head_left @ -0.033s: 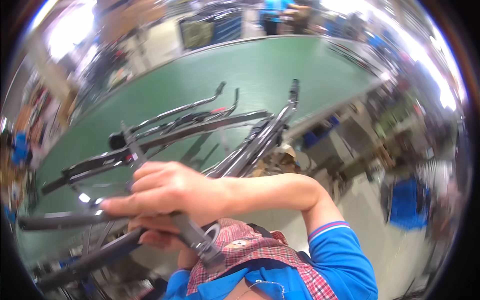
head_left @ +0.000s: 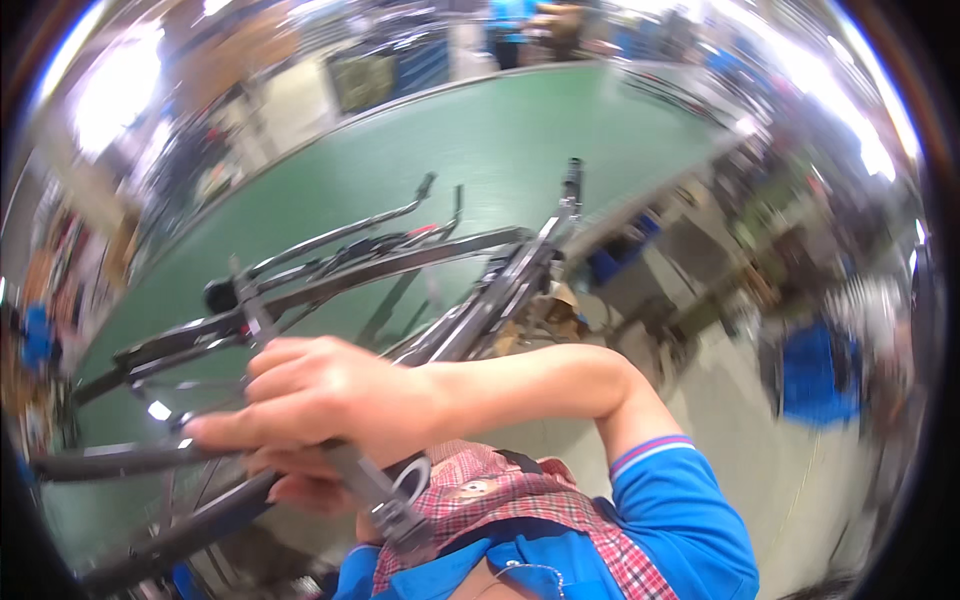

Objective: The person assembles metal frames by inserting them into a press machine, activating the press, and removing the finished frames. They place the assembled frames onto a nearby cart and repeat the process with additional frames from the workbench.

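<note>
My right hand [head_left: 325, 400] reaches across from the right, its fingers curled around a flat grey bar of a dark tubular metal frame [head_left: 110, 460]. The index finger stretches along one tube, its tip by a shiny fitting. Below it, my left hand [head_left: 315, 492] is mostly hidden; the part that shows is curled against the lower tube. The bar's lower end carries a dark bracket [head_left: 405, 525] and a pale ring [head_left: 412, 478], close to my apron. Just beyond my hands, more dark folded metal frames [head_left: 400, 262] lie on the green table, one with a red part.
The green-topped table [head_left: 480, 120] curves away ahead. Thin rods [head_left: 675, 95] lie at its far right end. A person in blue [head_left: 510, 20] is beyond the far edge. Right of the table are a blue bin [head_left: 820, 375] and blurred clutter on the floor.
The view has shifted slightly, so the table and frames sit a little farther left. Both hands keep the same hold on the metal frame.
</note>
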Available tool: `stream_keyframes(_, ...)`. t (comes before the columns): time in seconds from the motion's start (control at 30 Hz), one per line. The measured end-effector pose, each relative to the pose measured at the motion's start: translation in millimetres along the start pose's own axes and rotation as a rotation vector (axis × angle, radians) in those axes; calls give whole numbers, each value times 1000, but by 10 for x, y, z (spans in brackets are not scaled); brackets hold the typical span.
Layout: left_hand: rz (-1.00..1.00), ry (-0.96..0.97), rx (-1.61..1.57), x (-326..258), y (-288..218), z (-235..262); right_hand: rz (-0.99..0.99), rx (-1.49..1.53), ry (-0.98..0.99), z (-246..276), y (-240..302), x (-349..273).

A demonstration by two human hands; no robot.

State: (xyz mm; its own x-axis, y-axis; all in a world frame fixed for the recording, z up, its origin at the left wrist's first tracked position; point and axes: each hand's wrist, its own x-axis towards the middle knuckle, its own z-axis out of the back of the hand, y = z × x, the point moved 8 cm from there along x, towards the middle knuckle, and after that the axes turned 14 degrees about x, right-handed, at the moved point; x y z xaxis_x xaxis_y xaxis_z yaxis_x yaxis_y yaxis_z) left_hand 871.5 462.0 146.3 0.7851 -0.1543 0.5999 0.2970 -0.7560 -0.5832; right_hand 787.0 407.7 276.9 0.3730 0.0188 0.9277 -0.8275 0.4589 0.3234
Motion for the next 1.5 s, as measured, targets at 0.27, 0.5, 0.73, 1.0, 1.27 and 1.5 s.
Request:
stream_keyframes(0.27, 305, 210, -414, -422, -963, -666, 55, -508, -161, -226, 1555, 127)
stream_keyframes(0.5, 1175, 465, -965, -1644, -928, -1633, -338, -849, -362, 711, 2615, -904)
stream_keyframes(0.73, 1316, 1157, -130, -3604, 508, -2392, -752, -877, -1269, 1813, 3212, -3407)
stream_keyframes(1.0, 1783, 1592, 105, -5869, 1531, -3164, -896, -1247, -1815, 2635, 3712, -5305)
stream_keyframes(1.27, 1778, 1788, 87, -6363, 1825, -4427, -925, -1258, -1933, 3764, 4031, -5353)
stream_keyframes(1.5, 1721, 1823, 77, -6457, 1793, -4898, -821, -1314, -1869, 4140, 4260, -5374)
